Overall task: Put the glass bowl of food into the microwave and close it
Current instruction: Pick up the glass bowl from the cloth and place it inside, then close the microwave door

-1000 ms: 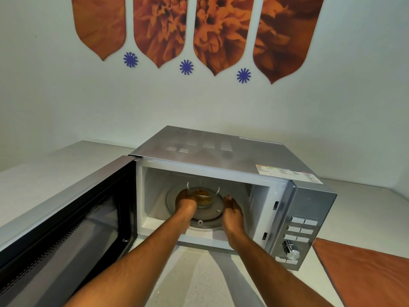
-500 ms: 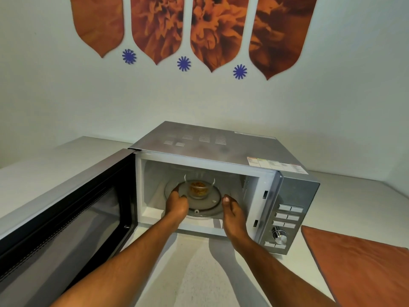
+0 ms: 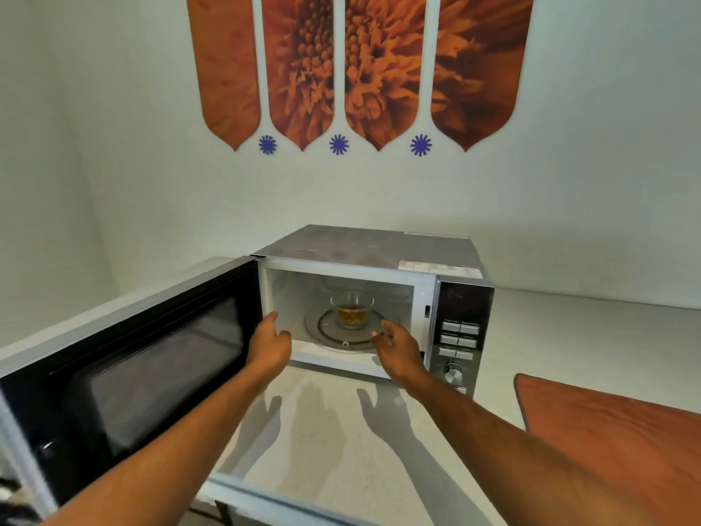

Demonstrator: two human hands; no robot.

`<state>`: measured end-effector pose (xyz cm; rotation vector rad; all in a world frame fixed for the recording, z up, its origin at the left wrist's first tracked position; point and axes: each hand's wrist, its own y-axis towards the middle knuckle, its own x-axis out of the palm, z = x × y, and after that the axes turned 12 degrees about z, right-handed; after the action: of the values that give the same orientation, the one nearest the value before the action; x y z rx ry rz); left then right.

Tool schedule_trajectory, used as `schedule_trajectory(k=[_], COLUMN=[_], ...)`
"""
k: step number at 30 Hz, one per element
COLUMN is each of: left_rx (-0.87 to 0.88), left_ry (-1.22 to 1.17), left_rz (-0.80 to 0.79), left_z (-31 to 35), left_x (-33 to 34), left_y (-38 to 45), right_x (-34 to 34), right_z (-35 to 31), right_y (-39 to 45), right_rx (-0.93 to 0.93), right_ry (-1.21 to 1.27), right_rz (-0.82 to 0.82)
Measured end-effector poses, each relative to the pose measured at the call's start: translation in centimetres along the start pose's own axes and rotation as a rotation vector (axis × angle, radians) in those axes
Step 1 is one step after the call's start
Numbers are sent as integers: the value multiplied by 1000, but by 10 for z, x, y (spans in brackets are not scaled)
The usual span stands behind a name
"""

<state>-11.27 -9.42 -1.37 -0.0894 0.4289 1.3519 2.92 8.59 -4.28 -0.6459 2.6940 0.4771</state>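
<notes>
fingers of the left hand (image 3: pixel 270 345) spread loosely and hold nothing, the thumb lifted toward the left edge of the microwave's mouth; fingers of the right hand (image 3: pixel 398 349) curl slightly, also apart and empty, at the right side of the opening. both hands hover at the front sill of the cavity, clear of the dish.

between and beyond them, the glass bowl of food (image 3: pixel 352 312) stands upright on the round glass turntable (image 3: pixel 322 330) inside the microwave (image 3: pixel 364 252), roughly centred, with amber-coloured food low in it. neither hand touches it.

the microwave door (image 3: pixel 132 358) hangs wide open on its left hinge, swung out toward the camera beside the left forearm, its dark window facing inward. the control panel (image 3: pixel 459 336) with buttons and a dial sits to the right of the cavity. the appliance rests on a pale countertop (image 3: pixel 322 430), where the hands throw two shadows; an orange mat (image 3: pixel 607 430) lies to the right, and orange flower panels (image 3: pixel 360 62) hang on the wall above.

by the look of it, the first half of the job is finished: the bowl is in place. what remains is the closing, likely the left hand's work since the door lies on that side, swung round until it latches.
</notes>
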Motion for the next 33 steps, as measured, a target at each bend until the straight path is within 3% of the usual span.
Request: schedule_trajectory(k=[4,8,13,17,22,33], left_rx=[110,268,511,519,398,378], left_ry=[104,338,773,1022,1064,901], left_rz=[69,133,259,362,466,460], left_z=[19,33,28,19,13,-16], left_x=[-34,-73,-131,-180,-226,-252], left_y=[-33,-67,-98,-106,-112,-122], right_x=[-26,-58,-100,-128,-146,-150], right_z=[-5,-17,-31,-34,-33,-33], right_y=[-9,-18,-21,-17,-9,-7], right_rx=[-180,-385,-608,-723,-799,-745], right_ry=[-197,-313,-419,-579,-822,-833], right_rz=[-174,-201,-27,165,184,238])
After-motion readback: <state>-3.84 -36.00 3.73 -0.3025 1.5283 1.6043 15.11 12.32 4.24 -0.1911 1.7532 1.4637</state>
